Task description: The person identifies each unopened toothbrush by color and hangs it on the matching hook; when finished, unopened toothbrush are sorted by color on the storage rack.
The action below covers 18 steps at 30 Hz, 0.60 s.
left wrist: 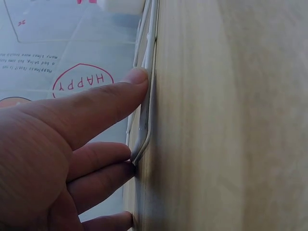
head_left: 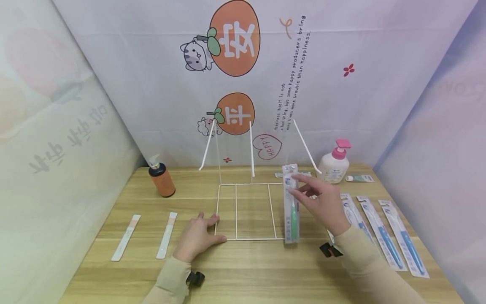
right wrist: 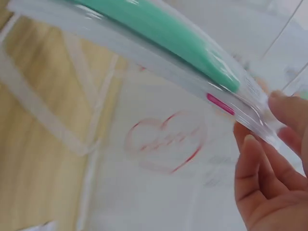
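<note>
Evidently, everything is carried by a wood-grained surface (head_left: 281, 274), on which a white wire rack (head_left: 236, 211) is stood, its sloping arms raised above a barred base. The rack's near left corner is touched by the left hand (head_left: 199, 236), with thumb and fingers spread apart along the wires. Were that contact lightened, so thin a frame could probably be slid or tipped by a sideways push. A toothbrush pack (head_left: 291, 207) is held by the right hand (head_left: 322, 200), its upper part pinched between thumb and fingertips, in line with the base's right edge in the head view; whether the wires are touched cannot be told. Slick-looking film could be let slip by a slack pinch, and the pack could be snagged on the right arm (head_left: 305, 145) nearby. Long, narrow and clear, the pack is printed along its face. Inside, a smooth green handle (right wrist: 168, 38) is seen toward the lower end. Smallest, a magenta mark (right wrist: 221, 104) is shown along its edge.
</note>
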Motion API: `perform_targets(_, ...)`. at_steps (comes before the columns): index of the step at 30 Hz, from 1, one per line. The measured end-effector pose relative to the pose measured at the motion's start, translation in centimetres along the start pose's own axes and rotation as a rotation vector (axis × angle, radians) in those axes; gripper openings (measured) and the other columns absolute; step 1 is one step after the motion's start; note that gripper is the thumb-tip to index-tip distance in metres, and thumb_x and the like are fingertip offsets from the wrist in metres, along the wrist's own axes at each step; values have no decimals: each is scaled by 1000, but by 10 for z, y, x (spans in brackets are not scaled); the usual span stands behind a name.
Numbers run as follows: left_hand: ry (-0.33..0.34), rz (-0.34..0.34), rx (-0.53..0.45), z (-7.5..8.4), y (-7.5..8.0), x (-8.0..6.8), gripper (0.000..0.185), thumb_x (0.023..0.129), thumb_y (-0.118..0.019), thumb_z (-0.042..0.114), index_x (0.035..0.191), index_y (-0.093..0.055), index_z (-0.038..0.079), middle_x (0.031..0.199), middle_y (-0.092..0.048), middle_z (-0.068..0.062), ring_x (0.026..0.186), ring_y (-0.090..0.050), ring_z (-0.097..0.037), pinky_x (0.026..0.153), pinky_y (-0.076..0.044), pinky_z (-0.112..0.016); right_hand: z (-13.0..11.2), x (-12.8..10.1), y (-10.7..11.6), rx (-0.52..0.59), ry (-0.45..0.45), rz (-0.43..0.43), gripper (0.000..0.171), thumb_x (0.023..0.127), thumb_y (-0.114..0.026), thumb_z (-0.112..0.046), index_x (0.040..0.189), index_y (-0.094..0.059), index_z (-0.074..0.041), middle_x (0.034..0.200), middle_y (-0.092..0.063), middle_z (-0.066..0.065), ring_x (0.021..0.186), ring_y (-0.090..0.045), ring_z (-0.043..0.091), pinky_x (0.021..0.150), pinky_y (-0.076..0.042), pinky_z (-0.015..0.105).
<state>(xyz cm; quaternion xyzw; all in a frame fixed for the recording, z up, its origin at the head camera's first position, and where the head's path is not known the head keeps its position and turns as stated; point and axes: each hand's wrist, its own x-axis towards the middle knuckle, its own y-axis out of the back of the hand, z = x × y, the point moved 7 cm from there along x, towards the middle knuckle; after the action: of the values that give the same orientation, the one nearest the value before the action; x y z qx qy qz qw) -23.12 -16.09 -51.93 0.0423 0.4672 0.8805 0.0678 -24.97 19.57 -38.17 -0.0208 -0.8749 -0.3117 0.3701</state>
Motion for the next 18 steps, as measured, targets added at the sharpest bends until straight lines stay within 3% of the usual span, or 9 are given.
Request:
perform_targets(4,-8,8,2,-1,0,0,75,78,-96,49,138,-75,11,149,-65,-16,144,-48,-56,113,-43,-69,-49,8,3,89,165,92,50,79,-93,3,125,-79,-8,102,-81,5,76,-75,11,68,-61,20)
perform_targets(8,-10,10,6,-1,0,0,75,78,-96,50,139,-75,11,149,-64,-18,141,-50,-58,112,-44,-69,-92,12,4,209,291,148,36,92,-89,-17,123,-79,-2,110,-81,11,78,-76,15,69,-61,22)
perform_targets(10,-6,8,10,-2,0,0,76,78,-95,51,139,-74,12,149,-64,-18,141,-50,-59,111,-44,-70,-109,12,3,241,338,165,37,98,-83,-27,122,-78,1,111,-80,14,77,-75,17,68,-61,22)
perform_targets(14,-1,6,10,-4,-1,0,76,77,-95,52,140,-74,13,150,-62,-21,140,-50,-59,111,-44,-70,-132,11,-3,269,412,189,36,100,-80,-28,119,-78,3,110,-78,18,74,-74,20,65,-61,23)
perform_targets(18,-4,8,9,-5,-1,0,77,77,-96,52,140,-74,13,150,-62,-23,140,-50,-60,110,-45,-70,-141,10,-11,279,433,187,34,100,-80,-25,121,-78,2,110,-77,18,74,-73,21,64,-61,24)
